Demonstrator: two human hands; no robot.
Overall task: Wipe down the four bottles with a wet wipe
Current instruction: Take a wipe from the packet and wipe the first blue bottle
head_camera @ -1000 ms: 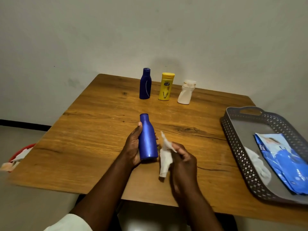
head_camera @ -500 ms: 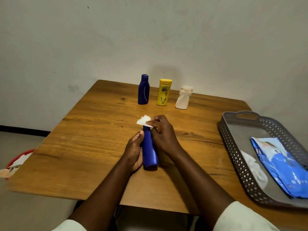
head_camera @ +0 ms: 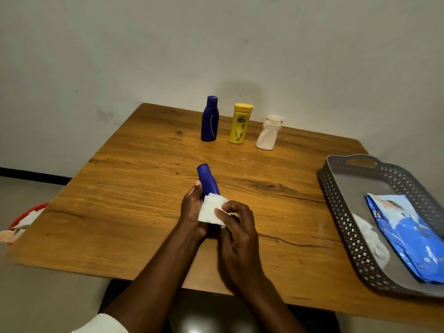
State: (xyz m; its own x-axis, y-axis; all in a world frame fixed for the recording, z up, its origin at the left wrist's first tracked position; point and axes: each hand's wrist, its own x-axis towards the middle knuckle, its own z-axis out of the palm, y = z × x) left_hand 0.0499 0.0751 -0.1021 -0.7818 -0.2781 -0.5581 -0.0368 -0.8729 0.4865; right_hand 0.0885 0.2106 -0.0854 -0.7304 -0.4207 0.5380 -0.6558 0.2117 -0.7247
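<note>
Gripping the blue bottle (head_camera: 208, 180) around its lower body, the left hand (head_camera: 192, 207) holds it tilted, cap end pointing away from the person and slightly left, above the wooden table (head_camera: 134, 188). The thumb lies along the left side of the bottle; the remaining fingers wrap behind it and are mostly hidden. The right hand (head_camera: 237, 227) is closed on a folded white wet wipe (head_camera: 212, 210), pinching it between thumb and fingers and pressing it flat against the near part of the bottle body. The wipe covers the lower portion of the bottle; the neck and cap stay exposed. Both hands sit close together near the centre of the table, toward the near edge.

Three further bottles stand upright in a row at the far side of the table, each apart from its neighbour:
- a dark blue bottle (head_camera: 210, 119) on the left,
- a yellow bottle (head_camera: 241, 123) in the middle,
- a white bottle (head_camera: 269, 132) on the right.

A grey perforated tray (head_camera: 336, 188) rests at the right edge of the table. It contains a blue wipe pack (head_camera: 406, 236) and a crumpled white wipe (head_camera: 367, 234) just left of the pack. A red bin (head_camera: 28, 211) with white waste shows beyond the left edge of the table, on the floor.
</note>
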